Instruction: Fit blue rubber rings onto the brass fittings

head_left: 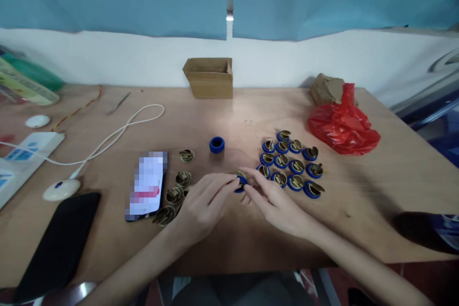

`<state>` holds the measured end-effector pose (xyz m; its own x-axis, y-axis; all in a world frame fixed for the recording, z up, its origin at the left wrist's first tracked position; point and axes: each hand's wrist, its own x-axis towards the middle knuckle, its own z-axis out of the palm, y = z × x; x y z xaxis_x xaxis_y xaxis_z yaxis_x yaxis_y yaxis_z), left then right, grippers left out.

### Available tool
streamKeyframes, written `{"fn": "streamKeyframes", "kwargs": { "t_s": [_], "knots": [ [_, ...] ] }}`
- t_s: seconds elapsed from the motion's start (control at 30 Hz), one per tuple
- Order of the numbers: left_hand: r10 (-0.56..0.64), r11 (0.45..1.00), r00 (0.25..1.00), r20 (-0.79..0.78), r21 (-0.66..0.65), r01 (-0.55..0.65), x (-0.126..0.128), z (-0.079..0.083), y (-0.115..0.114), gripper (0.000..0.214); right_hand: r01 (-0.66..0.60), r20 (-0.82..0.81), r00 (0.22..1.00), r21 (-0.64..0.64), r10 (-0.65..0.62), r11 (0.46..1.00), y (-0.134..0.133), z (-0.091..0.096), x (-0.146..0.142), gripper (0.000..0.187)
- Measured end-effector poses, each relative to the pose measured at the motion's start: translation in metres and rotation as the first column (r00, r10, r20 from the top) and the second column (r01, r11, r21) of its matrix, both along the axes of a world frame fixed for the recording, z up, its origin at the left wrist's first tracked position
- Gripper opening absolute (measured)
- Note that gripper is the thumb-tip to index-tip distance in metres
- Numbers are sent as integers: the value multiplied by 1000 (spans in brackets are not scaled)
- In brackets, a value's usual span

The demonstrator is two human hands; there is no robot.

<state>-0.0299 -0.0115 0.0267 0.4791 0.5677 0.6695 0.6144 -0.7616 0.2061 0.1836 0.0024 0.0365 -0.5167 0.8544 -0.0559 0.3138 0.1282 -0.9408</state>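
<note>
Both hands meet at the middle of the table over a round brass-coloured metal piece with a blue ring (241, 184). My left hand (204, 201) pinches its left side, fingers closed. My right hand (274, 198) grips the right side with thumb and fingers; they partly cover the piece. Beyond them stands a loose blue ring (217, 144). Several brass-coloured pieces without rings, such as this one (183, 179), lie left of my left hand, some hidden behind it. To the right, several pieces seated in blue rings (281, 160) stand in loose rows.
A lit phone (147, 184) and a dark phone (59, 244) lie left, near a white cable (124, 126) and power strip (30, 162). An open cardboard box (211, 81) stands against the wall. At right are a red plastic bag (344, 126) and a dark bottle (426, 229).
</note>
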Motion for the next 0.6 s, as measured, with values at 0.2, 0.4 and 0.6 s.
{"fn": "streamKeyframes", "kwargs": {
  "t_s": [0.2,0.4,0.6],
  "knots": [
    [-42,999,996,84,22,40,6,-15,5,41,45,-41,998,99,-41,994,0,-13,4,38],
    [21,961,958,286,-271,60,15,-20,5,33,140,24,988,285,-153,948,-2,-22,5,35],
    [237,766,892,386,-639,73,16,-24,3,41,157,62,979,377,-194,913,-1,-28,3,36]
  ]
}}
